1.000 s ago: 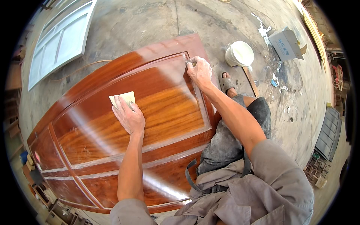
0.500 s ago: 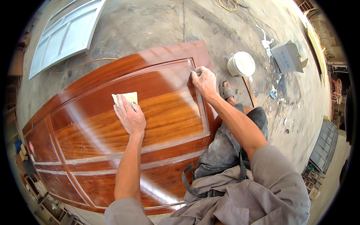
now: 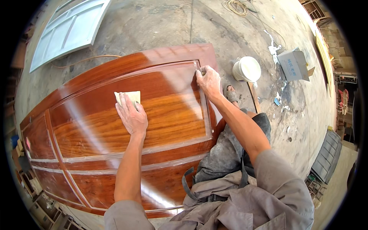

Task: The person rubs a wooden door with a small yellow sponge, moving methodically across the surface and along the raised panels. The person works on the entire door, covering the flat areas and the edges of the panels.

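A glossy reddish-brown wooden door panel point(image 3: 168, 111) lies in front of me, with grooved mouldings dusted in white along its edges. My left hand point(image 3: 130, 115) rests on the panel's middle, fingers laid over a pale cream square sheet point(image 3: 133, 96); whether that is sandpaper or cloth I cannot tell. At the upper right corner of the inner moulding, my right hand point(image 3: 209, 81) is closed, thumb and forefinger pinched together against the groove. A small bit shows between those fingers, too covered to name. Both hands carry white dust.
Right of the door stand a white bucket point(image 3: 247, 69) and an open cardboard box point(image 3: 293, 64). A wooden strip point(image 3: 253, 96) lies below the bucket. White spill point(image 3: 273, 49) marks the concrete. A pale panel point(image 3: 71, 32) leans at upper left; a coiled hose point(image 3: 235, 7) lies far off.
The whole view has shifted slightly. Both hands keep nearly the same places on the door, the left still on the cream sheet and the right still at the moulding corner.
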`<state>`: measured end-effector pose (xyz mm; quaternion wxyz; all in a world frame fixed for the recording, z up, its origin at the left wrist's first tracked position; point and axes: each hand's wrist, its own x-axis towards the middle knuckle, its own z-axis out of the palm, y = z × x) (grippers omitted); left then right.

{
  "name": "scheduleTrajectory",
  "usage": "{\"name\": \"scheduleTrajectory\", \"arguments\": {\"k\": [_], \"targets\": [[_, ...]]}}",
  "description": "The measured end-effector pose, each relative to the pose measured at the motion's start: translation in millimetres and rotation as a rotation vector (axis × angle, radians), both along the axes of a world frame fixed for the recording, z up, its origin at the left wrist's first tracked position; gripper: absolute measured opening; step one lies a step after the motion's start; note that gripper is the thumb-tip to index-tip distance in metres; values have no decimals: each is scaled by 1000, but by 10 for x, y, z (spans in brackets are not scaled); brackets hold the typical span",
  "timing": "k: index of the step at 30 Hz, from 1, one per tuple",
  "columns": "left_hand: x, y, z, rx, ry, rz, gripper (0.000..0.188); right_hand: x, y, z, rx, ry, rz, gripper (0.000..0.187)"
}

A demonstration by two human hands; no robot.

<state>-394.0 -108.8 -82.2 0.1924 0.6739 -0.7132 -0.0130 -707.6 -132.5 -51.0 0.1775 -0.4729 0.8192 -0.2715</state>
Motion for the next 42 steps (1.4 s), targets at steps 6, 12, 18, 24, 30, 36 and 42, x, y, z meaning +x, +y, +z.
{"name": "scheduleTrajectory", "arguments": {"k": [6, 12, 18, 24, 30, 36, 42], "targets": [[12, -5, 8, 0, 11, 3, 59, -54, -153, -69, -68, 48, 53, 28], [-26, -5, 37, 26, 4, 13, 59, -682, -805, 110, -38, 3, 775, 18], [45, -8, 39, 19, -13, 7, 60, -672, -978, 191, 74, 119, 981, 13], [-46, -21, 24, 47, -20, 7, 62, 185, -997, 51, -154, 95, 942, 10], [35, 0, 75, 59, -15, 26, 62, 78, -1109, 65, -99, 151, 1088, 8], [-19, 3, 113, 71, -20, 11, 64, 70, -1088, 73, -158, 89, 1091, 6], [-112, -36, 160, 110, 56, -7, 67, 2623, -1658, -120, -221, 86, 1111, 9]]}}
